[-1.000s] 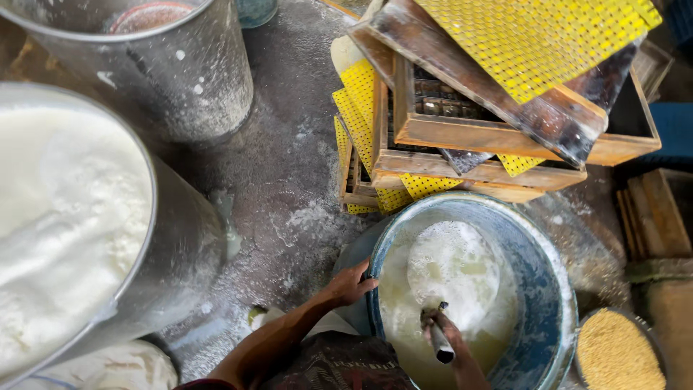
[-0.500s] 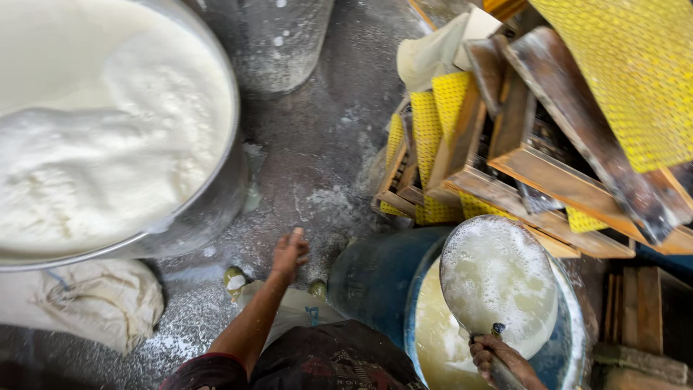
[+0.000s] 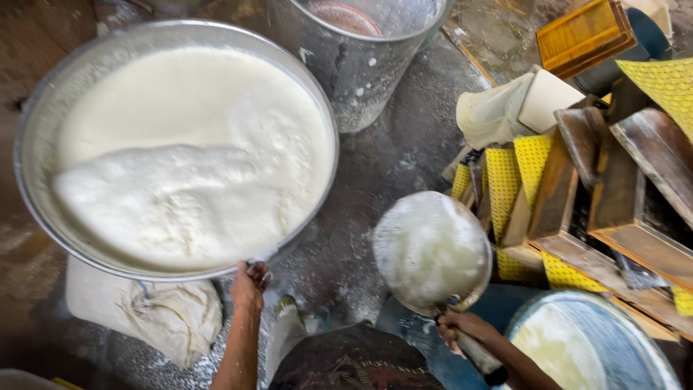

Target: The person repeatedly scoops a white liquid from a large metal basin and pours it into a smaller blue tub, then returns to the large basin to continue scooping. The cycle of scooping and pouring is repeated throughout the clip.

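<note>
The floor (image 3: 404, 159) is wet, grey concrete dusted with white residue. The left hand (image 3: 249, 284) is curled around the near rim of the large metal vat (image 3: 29, 130), which holds white curdled liquid (image 3: 188, 166). The right hand (image 3: 462, 331) is closed around the handle of a round ladle (image 3: 432, 249), held level and full between the vat and the blue basin (image 3: 599, 347) at near right. For a clean transfer, keep the ladle level and steady the rim firmly. Yellow perforated sheets (image 3: 516, 173) and wooden moulds (image 3: 621, 195) are stacked right; a tied white sack (image 3: 144, 310) lies near left; a steel bucket (image 3: 357, 58) stands far.
</note>
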